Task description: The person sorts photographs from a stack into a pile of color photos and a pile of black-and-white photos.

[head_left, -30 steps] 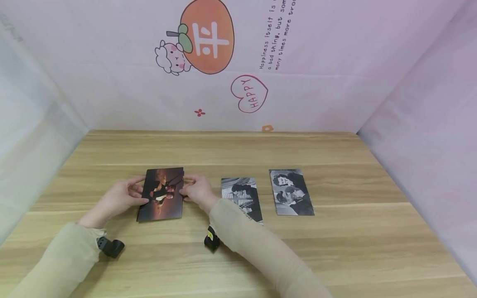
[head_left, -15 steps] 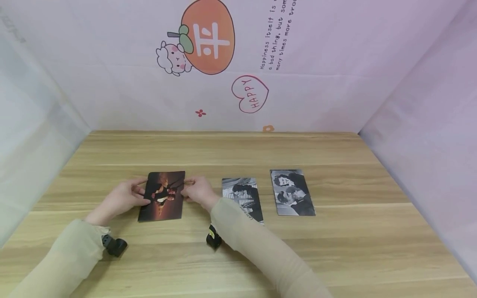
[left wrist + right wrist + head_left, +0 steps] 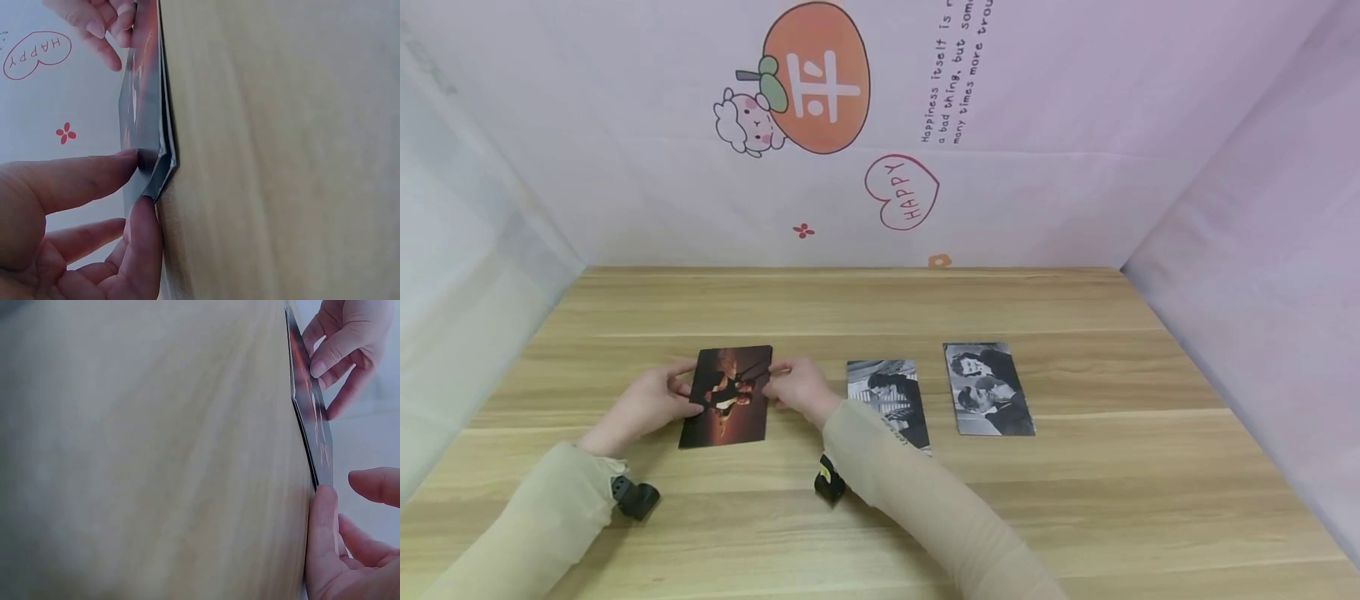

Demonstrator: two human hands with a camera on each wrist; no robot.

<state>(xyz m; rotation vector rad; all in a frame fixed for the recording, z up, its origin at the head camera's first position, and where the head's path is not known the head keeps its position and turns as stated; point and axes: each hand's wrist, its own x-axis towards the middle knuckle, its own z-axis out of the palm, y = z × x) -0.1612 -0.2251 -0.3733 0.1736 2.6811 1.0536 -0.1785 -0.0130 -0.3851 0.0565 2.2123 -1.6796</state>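
Both hands hold one sunset-coloured photo (image 3: 727, 397) by its side edges on the wooden table (image 3: 1075, 500): the left hand (image 3: 647, 404) pinches the left edge, the right hand (image 3: 801, 387) pinches the right. Two black-and-white photos lie flat to the right, one near (image 3: 887, 400), one farther (image 3: 988, 388). Three photos in all. Wall writing reads "HAPPY" (image 3: 901, 192) inside a heart.

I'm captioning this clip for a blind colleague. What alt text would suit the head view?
Two hands hold a colour photo by its side edges on a wooden table, the left hand on its left edge, the right hand on its right. Two black-and-white photos lie flat to the right.
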